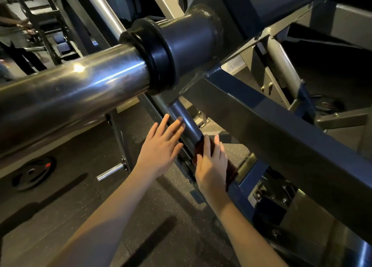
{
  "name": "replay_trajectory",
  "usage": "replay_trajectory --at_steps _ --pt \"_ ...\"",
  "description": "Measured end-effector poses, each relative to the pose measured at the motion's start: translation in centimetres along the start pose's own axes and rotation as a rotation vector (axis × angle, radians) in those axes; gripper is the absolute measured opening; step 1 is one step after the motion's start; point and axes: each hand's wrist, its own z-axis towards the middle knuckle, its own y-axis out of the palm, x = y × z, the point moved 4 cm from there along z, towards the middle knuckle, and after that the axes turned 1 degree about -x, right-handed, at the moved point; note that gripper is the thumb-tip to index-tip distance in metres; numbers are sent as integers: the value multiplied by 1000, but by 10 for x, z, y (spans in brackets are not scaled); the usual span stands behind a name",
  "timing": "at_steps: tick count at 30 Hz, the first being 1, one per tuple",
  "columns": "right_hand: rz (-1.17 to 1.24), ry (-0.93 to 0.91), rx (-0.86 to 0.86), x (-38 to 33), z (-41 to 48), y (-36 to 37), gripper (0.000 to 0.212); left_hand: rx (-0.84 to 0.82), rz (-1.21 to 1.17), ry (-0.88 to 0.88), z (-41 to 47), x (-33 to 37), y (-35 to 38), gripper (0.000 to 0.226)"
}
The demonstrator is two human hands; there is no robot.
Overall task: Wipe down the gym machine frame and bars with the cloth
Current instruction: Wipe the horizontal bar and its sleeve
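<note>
- The dark red cloth [202, 149] is wrapped over the thin slanted grey steel bar [187, 124], low on the bar, just above a blue bracket [239, 188].
- The right hand [211, 166] lies flat on the cloth and presses it to the bar. Its fingers are nearly straight and point up along the bar, with the thumb on the left side of the cloth.
- The left hand [161, 148] is released and holds nothing. Its straight fingertips touch the same bar higher up, just beside the cloth.
- The wide blue-grey frame beam [281, 130] runs diagonally to the right of the bar and above it.
- The thick polished chrome tube [70, 91] crosses above the hands and ends in a black rubber collar [155, 51].
- Below, on the speckled dark rubber floor [90, 150], a black weight plate [33, 173] lies flat, and a short chrome peg [110, 172] juts out near it.
- Another person [10, 25] stands at the far upper left.
</note>
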Motion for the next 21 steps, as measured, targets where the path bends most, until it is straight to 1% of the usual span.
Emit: replay_trajectory --at_steps 3,4,6,7,9,10,12,13,15,17,19,20,21 --pt "-34 -83 -10 18 -25 -2 61 -8 -12 -3 0 0 -4 53" --pt "-51 -82 2 24 -38 -3 65 -14 -14 -1 0 -1 -5 52" --pt "-43 -25 37 25 -45 1 71 -17 -29 7 0 -2 -8 52" --pt "-28 -5 57 19 -36 2 70 -22 -34 13 1 -2 -9 52" --pt "16 -33 79 -8 -3 2 67 -40 -20 20 0 -3 -10 52" --pt "24 -58 64 -19 15 0 65 -38 -13 31 1 -3 -11 51" --pt "50 -101 -21 -33 37 0 63 -37 -2 39 1 -4 -12 50" --pt "57 -116 -56 -32 38 -1 63 -46 -5 37 2 -5 -12 50" --pt "51 -142 -30 -19 21 -5 63 -70 -29 25 2 -6 -12 50" --pt "44 -126 30 -7 -4 -6 60 -89 -54 26 2 -7 -15 51" --pt "40 -62 70 -7 -7 -3 56 -97 -61 37 1 -8 -17 51" --pt "44 -29 69 -14 1 -5 56 -109 -57 36 1 -8 -18 52" --pt "50 -6 27 -22 14 -8 57 -123 -55 32 0 -8 -18 52"
